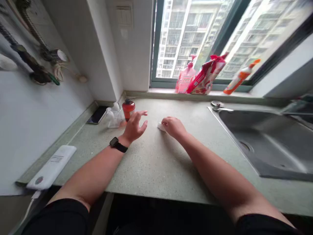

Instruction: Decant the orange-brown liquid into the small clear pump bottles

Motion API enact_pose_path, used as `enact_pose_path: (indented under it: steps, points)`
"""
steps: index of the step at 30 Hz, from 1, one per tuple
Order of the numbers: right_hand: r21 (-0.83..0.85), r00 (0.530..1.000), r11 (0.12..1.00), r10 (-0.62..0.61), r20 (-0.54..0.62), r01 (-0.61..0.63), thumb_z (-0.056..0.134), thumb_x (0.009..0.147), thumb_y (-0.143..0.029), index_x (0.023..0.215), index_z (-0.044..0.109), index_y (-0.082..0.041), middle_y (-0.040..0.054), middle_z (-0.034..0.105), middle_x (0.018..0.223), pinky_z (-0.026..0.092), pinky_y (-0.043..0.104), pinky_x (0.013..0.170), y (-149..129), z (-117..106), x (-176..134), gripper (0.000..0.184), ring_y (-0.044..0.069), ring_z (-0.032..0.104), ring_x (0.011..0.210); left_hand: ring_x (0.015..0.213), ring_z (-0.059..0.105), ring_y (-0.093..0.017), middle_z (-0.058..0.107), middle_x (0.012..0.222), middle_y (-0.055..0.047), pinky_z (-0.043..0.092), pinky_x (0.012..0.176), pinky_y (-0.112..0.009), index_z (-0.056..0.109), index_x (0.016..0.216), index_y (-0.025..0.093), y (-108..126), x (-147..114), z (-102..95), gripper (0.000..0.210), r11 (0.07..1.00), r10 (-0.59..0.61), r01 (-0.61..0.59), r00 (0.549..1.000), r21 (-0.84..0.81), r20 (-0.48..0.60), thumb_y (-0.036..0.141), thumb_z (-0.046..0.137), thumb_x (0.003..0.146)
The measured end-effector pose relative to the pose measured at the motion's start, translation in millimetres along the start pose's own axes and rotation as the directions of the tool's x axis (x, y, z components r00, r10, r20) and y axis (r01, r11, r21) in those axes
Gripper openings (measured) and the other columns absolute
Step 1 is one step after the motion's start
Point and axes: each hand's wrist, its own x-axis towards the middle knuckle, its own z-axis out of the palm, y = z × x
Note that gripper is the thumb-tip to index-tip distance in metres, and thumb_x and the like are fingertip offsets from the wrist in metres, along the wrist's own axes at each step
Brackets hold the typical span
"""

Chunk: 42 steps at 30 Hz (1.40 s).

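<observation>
My right hand (174,126) is closed on a small white piece (160,126) at the middle of the countertop (146,166). Its edge shows past my fingertips; whether it is paper or cloth I cannot make out. My left hand (135,128), with a dark watch at the wrist, is held with thumb and fingers apart and nothing in it. Just behind that hand stands a red-orange bottle (128,107) with a dark cap, partly covered by the fingers. Beside the bottle is a clear plastic container (113,119) with whitish, crumpled-looking contents.
A phone (98,115) lies in the back left corner. A white power strip (52,167) rests along the left edge. On the right is a steel sink (266,140). A pink pump bottle (185,78), a red bag (207,75) and an orange-white bottle (238,80) stand on the windowsill.
</observation>
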Motion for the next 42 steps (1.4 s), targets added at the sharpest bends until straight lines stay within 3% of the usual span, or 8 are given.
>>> enact_pose_path:
  steps: [5, 8, 11, 14, 18, 21, 25, 42]
  points:
    - [0.355, 0.981, 0.935, -0.053, 0.188, -0.018, 0.075, 0.086, -0.027, 0.094, 0.080, -0.021, 0.0046, 0.079, 0.090, 0.050, 0.029, 0.072, 19.5, -28.0, 1.0, 0.011, 0.017, 0.069, 0.078, 0.120, 0.066, -0.025, 0.074, 0.122, -0.007, 0.053, 0.111, -0.046, 0.055, 0.139, 0.022, -3.1, -0.1, 1.2, 0.042, 1.000, -0.026, 0.026, 1.000, 0.000, 0.008, 0.019, 0.062, 0.098]
    - [0.619, 0.877, 0.779, -0.227, 0.423, -0.097, 0.081, 0.081, -0.043, 0.096, 0.077, -0.020, 0.0040, 0.077, 0.085, 0.051, 0.029, 0.067, 16.7, -30.1, -11.4, 0.028, 0.016, 0.066, 0.073, 0.119, 0.066, -0.025, 0.074, 0.121, -0.008, 0.053, 0.109, -0.046, 0.056, 0.139, 0.022, -5.5, -0.7, 2.6, 0.042, 0.999, -0.051, 0.051, 0.999, -0.009, 0.019, 0.020, 0.062, 0.098]
    - [0.593, 0.794, 0.799, -0.293, 0.533, -0.103, 0.081, 0.079, -0.045, 0.098, 0.078, -0.022, 0.0046, 0.079, 0.090, 0.053, 0.031, 0.072, 10.1, -23.6, -28.2, 0.030, 0.018, 0.069, 0.078, 0.118, 0.066, -0.025, 0.074, 0.122, -0.009, 0.055, 0.103, -0.044, 0.056, 0.139, 0.021, -6.9, -1.4, 3.9, 0.041, 0.996, -0.070, 0.073, 0.996, -0.046, 0.049, 0.021, 0.061, 0.098]
    - [0.470, 0.900, 0.882, -0.224, 0.374, 0.024, 0.076, 0.084, -0.044, 0.098, 0.080, -0.024, 0.0050, 0.080, 0.096, 0.051, 0.034, 0.078, 15.7, -19.8, -37.1, 0.024, 0.019, 0.069, 0.082, 0.099, 0.069, -0.022, 0.075, 0.115, -0.009, 0.056, 0.086, -0.036, 0.060, 0.134, 0.020, -6.0, -0.5, 3.9, 0.035, 0.987, -0.131, 0.141, 0.984, -0.082, 0.119, 0.028, 0.060, 0.100]
    - [0.518, 0.996, 0.855, -0.019, 0.090, -0.030, 0.063, 0.092, -0.061, 0.086, 0.076, -0.021, 0.0058, 0.074, 0.079, 0.048, 0.034, 0.071, 41.7, -21.8, -34.5, 0.042, 0.019, 0.063, 0.072, 0.066, 0.058, -0.016, 0.066, 0.076, -0.001, 0.043, 0.064, -0.029, 0.068, 0.092, 0.019, -2.1, 3.5, 1.2, 0.038, 0.955, -0.240, 0.279, 0.926, -0.100, 0.293, 0.049, 0.049, 0.106]
    - [0.661, 0.997, 0.746, 0.053, 0.057, -0.077, 0.060, 0.088, -0.076, 0.077, 0.071, -0.020, 0.0046, 0.067, 0.068, 0.046, 0.034, 0.067, 53.8, -18.7, -31.8, 0.058, 0.018, 0.058, 0.065, 0.056, 0.045, -0.014, 0.047, 0.057, 0.002, 0.031, 0.057, -0.029, 0.048, 0.064, 0.020, 1.1, 5.6, -0.9, 0.058, 0.934, -0.267, 0.337, 0.882, -0.122, 0.389, 0.059, 0.042, 0.106]
    - [0.744, 0.998, 0.666, 0.052, 0.030, -0.057, 0.059, 0.083, -0.085, 0.067, 0.063, -0.022, 0.0023, 0.061, 0.063, 0.044, 0.033, 0.067, 50.3, -9.0, -32.5, 0.065, 0.016, 0.054, 0.064, 0.052, 0.028, -0.011, 0.031, 0.055, 0.004, 0.022, 0.054, -0.030, 0.028, 0.059, 0.022, 4.2, 4.7, -1.0, 0.064, 0.900, -0.297, 0.404, 0.843, -0.164, 0.448, 0.067, 0.045, 0.102]
    - [0.698, 0.985, 0.695, 0.110, 0.133, -0.172, 0.058, 0.084, -0.069, 0.058, 0.051, -0.023, -0.0012, 0.056, 0.058, 0.034, 0.031, 0.064, 55.1, 2.2, -30.1, 0.053, 0.014, 0.046, 0.058, 0.055, 0.033, -0.012, 0.037, 0.058, 0.003, 0.031, 0.058, -0.031, 0.035, 0.059, 0.023, 0.9, 2.7, 11.7, 0.058, 0.812, -0.326, 0.549, 0.708, -0.197, 0.627, 0.059, 0.041, 0.104]
